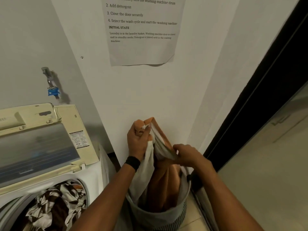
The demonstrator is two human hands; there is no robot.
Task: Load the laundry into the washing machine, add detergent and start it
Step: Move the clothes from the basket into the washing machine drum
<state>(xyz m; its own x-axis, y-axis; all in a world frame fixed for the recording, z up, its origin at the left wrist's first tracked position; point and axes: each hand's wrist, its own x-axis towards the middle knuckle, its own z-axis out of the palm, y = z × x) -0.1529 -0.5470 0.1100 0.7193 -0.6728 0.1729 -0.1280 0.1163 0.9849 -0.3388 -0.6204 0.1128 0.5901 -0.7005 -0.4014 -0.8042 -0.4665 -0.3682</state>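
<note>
An orange and white cloth (166, 180) hangs up out of the grey laundry basket (150, 215) at the bottom middle. My left hand (137, 139) grips its bunched top corner, raised above the basket. My right hand (188, 155) pinches the cloth's edge lower down, to the right. The top-loading washing machine (93, 174) stands at the left with its lid (41, 147) raised. Brown and white patterned laundry (55, 207) lies in the drum. No detergent is in view.
The basket stands on the tiled floor in a corner, against the white wall. A printed instruction sheet (141, 30) hangs on that wall. A tap with a blue fitting (52, 90) is above the machine. A dark sliding door frame (258, 105) runs along the right.
</note>
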